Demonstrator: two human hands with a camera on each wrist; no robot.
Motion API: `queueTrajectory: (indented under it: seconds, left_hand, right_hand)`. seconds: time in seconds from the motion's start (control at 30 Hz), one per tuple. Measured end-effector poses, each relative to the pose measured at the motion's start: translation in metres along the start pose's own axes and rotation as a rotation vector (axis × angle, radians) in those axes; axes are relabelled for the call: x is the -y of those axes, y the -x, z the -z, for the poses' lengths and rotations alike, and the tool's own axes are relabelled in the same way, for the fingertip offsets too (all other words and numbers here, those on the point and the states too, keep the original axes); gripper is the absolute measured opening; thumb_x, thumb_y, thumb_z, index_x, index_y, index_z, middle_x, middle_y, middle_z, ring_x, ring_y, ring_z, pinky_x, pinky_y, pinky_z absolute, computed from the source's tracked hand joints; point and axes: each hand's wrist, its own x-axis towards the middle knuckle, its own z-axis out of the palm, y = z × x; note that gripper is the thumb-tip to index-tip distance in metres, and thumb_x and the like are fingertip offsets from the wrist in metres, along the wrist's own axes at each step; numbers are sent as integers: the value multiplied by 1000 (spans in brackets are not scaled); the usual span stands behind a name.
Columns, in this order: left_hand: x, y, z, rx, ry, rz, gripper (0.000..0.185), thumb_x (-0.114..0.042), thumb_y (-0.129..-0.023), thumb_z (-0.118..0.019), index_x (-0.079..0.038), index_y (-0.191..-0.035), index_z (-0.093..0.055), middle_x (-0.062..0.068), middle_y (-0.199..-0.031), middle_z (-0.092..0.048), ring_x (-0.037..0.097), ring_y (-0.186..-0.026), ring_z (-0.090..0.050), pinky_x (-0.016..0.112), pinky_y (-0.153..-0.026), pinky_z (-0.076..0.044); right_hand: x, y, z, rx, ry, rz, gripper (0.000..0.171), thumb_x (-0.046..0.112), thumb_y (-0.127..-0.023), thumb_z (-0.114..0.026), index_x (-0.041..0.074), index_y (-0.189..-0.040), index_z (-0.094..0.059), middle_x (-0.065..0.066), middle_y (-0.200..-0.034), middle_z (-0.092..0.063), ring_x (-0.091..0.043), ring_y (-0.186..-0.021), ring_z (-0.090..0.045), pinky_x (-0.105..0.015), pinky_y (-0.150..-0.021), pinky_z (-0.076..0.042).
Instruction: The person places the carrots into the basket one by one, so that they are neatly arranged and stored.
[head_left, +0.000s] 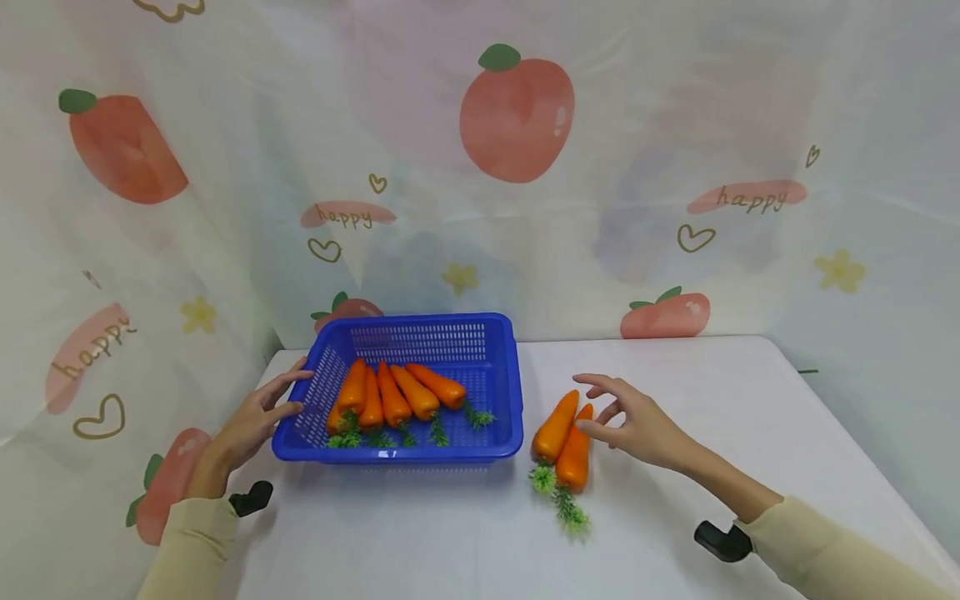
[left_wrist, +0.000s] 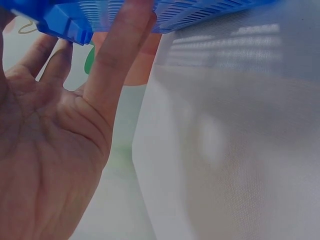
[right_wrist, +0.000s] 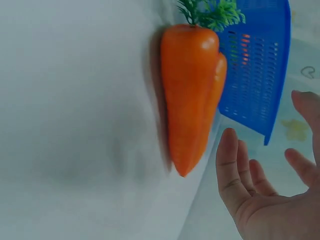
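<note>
Your left hand (head_left: 251, 425) rests with straight fingers against the left wall of the blue basket (head_left: 495, 392), which sits toward the desk's (head_left: 712, 417) far left corner. From your left wrist only a strip of that basket's rim shows at the top, and a finger hides part of it. Your right hand (head_left: 633, 421) hangs with its fingers spread apart and holds nothing, just beside the two carrots (head_left: 562, 437) lying side by side on the desk to the right of the basket. One fingertip seems to brush the nearer carrot, though I cannot tell for sure. From your right wrist the second carrot is mostly hidden behind the first. Five more carrots (head_left: 393, 396) lie in the basket, their green tops toward its near wall.
</note>
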Motion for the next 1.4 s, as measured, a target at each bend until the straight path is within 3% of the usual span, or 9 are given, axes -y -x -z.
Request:
queueTrajectory:
  seconds: [0.53, 0.67, 0.9, 1.13, 1.4]
  left_hand:
    - [1, -1, -1, -1, 4, 6, 58, -19, -105, -58, -13, -158, -37, 0, -174, -3, 51, -152, -13, 67, -102, -46]
    - [2, -3, 0, 2, 8, -2, 57, -18, -105, -58, -12, -158, -37, 0, -174, -3, 51, -151, -16, 60, -100, -51]
    - [-1, -1, 0, 8, 20, -5, 57, -17, -105, -58, -13, -158, -39, 1, -174, -3, 51, -150, -18, 49, -96, -56]
    - [-4, -1, 0, -4, 17, 11, 57, -18, -105, -58, -15, -158, -38, 1, -174, -2, 50, -151, -17, 52, -97, -56]
    - [-3, 0, -1, -6, 11, 15, 57, -18, -105, -59, -15, -158, -39, 2, -174, -2, 50, -151, -15, 58, -99, -52]
  right_hand:
    - [-24, 7, -41, -60, 19, -227, 61, 34, -90, -80, 8, -138, -54, -25, -119, -52, -22, -78, -60, -29, -55, -57]
    - [-22, 7, -46, -65, 33, -254, 60, 35, -88, -82, 8, -135, -55, -25, -116, -52, -20, -78, -58, -29, -57, -54]
    - [-19, 7, -49, -35, -24, -294, 64, 31, -86, -84, 5, -136, -53, -30, -121, -50, -23, -58, -62, -34, -52, -56]
    - [-18, 6, -43, 15, 156, -289, 63, 34, -86, -83, 6, -137, -58, -14, -107, -60, -25, -91, -54, -34, -71, -48]
    - [-17, 6, -39, 58, 135, -308, 63, 33, -86, -83, 6, -138, -58, -11, -100, -56, -24, -87, -51, -34, -65, -42]
